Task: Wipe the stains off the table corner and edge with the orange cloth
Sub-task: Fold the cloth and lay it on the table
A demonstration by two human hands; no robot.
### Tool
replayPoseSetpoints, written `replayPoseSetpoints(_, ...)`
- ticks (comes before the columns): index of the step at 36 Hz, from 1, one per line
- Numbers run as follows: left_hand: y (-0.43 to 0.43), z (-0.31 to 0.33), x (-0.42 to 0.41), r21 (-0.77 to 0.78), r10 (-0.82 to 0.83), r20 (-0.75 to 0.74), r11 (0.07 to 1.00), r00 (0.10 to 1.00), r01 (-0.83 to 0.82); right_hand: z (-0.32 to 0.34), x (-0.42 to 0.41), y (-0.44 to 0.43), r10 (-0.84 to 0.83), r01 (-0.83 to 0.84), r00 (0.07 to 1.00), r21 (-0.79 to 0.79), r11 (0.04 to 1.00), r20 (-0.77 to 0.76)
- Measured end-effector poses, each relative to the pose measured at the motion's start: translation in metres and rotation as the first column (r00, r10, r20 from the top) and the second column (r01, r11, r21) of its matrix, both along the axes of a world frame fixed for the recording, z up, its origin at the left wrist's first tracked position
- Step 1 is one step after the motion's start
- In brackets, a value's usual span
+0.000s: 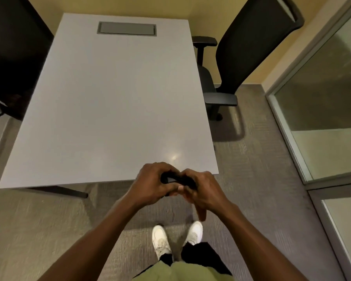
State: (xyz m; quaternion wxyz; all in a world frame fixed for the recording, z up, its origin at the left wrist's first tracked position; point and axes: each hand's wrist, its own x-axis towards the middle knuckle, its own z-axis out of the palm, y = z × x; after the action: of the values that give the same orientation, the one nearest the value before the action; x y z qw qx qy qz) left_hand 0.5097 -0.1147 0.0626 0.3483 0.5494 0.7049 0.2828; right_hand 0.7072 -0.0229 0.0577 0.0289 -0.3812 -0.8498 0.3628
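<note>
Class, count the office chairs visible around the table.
2: one chair at the table's right side, another chair at its left, partly cut off by the frame.

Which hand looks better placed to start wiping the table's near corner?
Probably the right hand: it sits nearer the table corner. Both hands grip a dark object; no orange cloth shows.

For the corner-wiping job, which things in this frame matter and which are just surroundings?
Belongs to the job:
- table, its near right corner by the hands
- left hand and right hand, together gripping a small dark object
- orange cloth: not visible

Just there:
- office chair on the right
- second chair on the left
- grey cable hatch
- glass partition
</note>
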Motion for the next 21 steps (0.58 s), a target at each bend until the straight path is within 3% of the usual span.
replayPoseSetpoints(5,0.009,0.020,-0.010,0.085,0.155,-0.061,0.985,0.986,-0.150,0.017,-0.005,0.019,-0.136,0.127,0.984,-0.082,0.988,-0.114)
replayPoseSetpoints(13,0.013,0.038,-0.042,0.088,0.365,0.004,0.927,0.931,-0.363,0.021,0.006,0.067,-0.141,0.116,0.982,-0.191,0.975,-0.126)
replayPoseSetpoints(21,0.031,0.051,-0.064,0.050,0.426,-0.006,0.904,0.905,-0.425,0.016,-0.008,0.104,0.054,-0.079,0.985,-0.150,0.985,-0.162)
